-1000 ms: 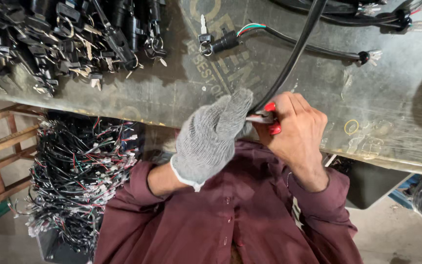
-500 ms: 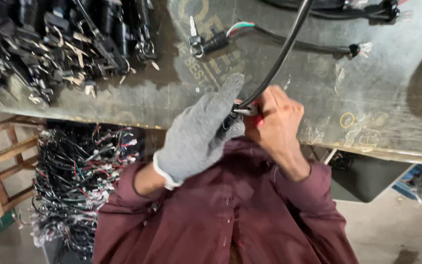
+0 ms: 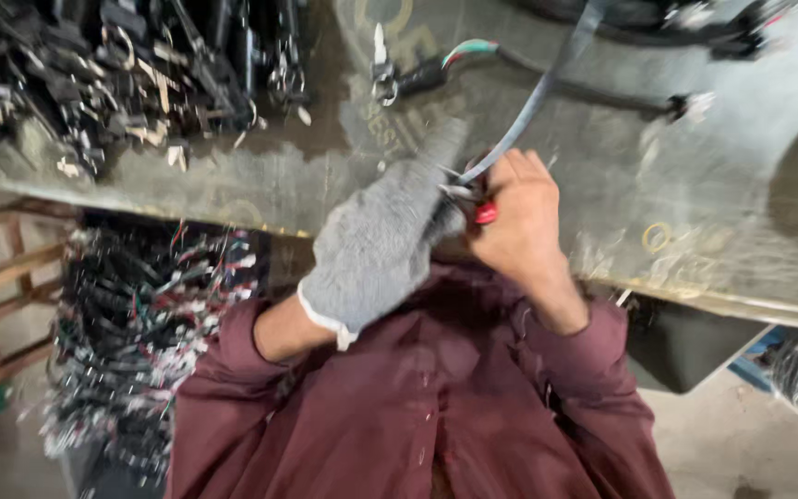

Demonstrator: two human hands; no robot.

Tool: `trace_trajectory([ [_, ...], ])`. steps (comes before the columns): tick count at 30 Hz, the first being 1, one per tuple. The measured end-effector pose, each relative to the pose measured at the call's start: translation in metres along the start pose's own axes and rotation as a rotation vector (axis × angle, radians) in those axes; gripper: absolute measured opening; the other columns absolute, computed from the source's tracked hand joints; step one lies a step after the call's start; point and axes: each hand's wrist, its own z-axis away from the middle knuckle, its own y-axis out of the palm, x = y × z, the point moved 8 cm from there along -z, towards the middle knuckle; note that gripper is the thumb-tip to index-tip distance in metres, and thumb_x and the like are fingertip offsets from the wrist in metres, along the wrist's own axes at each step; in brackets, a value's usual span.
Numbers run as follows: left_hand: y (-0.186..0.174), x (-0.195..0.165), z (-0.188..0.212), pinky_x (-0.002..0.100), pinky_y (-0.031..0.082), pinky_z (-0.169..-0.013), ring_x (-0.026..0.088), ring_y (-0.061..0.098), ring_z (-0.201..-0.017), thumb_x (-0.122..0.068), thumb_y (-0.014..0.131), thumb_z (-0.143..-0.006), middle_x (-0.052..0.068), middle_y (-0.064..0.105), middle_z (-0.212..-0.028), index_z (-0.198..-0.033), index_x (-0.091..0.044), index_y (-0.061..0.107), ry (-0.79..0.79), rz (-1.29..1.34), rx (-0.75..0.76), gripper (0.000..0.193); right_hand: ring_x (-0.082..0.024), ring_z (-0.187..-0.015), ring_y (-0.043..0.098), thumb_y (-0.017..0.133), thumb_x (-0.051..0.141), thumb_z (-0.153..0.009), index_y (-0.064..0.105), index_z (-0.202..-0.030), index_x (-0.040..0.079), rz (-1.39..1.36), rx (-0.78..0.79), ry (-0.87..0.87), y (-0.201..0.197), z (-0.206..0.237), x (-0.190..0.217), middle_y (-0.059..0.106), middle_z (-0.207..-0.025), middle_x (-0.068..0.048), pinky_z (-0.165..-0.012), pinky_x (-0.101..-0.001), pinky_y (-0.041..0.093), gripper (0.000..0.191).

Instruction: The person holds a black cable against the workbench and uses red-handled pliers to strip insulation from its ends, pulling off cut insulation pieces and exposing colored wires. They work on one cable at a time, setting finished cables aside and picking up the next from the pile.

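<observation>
My left hand (image 3: 380,245) wears a grey knit glove and grips the near end of a black cable (image 3: 547,88) that runs up and away over the workbench (image 3: 307,176). My bare right hand (image 3: 519,217) is closed around a red-handled cutting tool (image 3: 480,211) whose metal jaws meet the cable end right beside the glove. Both hands press together just above my maroon shirt. The picture is motion-blurred, so the cable end and the jaws show poorly.
A heap of black connectors and wire pieces (image 3: 113,74) lies on the bench at the left. A short cable with coloured wires (image 3: 454,60) lies at the top centre. Bundled wires (image 3: 131,323) pile below the bench by a wooden stool (image 3: 2,277).
The view has shifted and blurred. Both hands stayed together on the cable end, drifting slightly, while the cable swung a little to the right.
</observation>
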Motion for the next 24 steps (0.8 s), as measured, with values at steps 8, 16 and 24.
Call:
trace_trajectory([
  [8,-0.087,0.058,0.005,0.036,0.057,-0.100,0.032,0.068,-0.117,-0.036,0.070,-0.111,0.025,0.057,-0.145,-0.160,0.000,0.035,-0.100,-0.253,-0.177,0.071,-0.031,-0.106,0.055,0.087,0.053,-0.074,0.063,-0.123,0.002,0.280,-0.179,-0.169,-0.044,-0.018,0.011,0.060,-0.112,-0.010,-0.085,-0.0465,0.040,0.074],
  [16,-0.097,0.067,-0.025,0.047,0.039,-0.111,0.037,0.050,-0.129,-0.053,0.074,-0.101,0.024,0.050,-0.147,-0.157,-0.003,0.042,-0.116,-0.555,-0.209,0.081,-0.025,-0.109,0.058,0.076,0.022,-0.093,0.071,-0.105,0.017,0.576,-0.241,-0.168,-0.045,-0.080,-0.015,0.064,-0.111,-0.002,-0.090,-0.0398,0.042,0.013],
  [24,-0.013,0.035,-0.045,0.048,0.047,-0.101,0.042,0.060,-0.120,-0.039,0.082,-0.082,0.024,0.061,-0.133,-0.137,-0.003,0.057,0.188,0.251,-0.122,0.070,-0.023,-0.104,0.061,0.070,0.002,-0.081,0.075,-0.114,0.015,0.064,-0.177,-0.417,-0.094,-0.029,0.041,0.069,-0.103,0.004,-0.090,-0.0397,0.042,0.036],
])
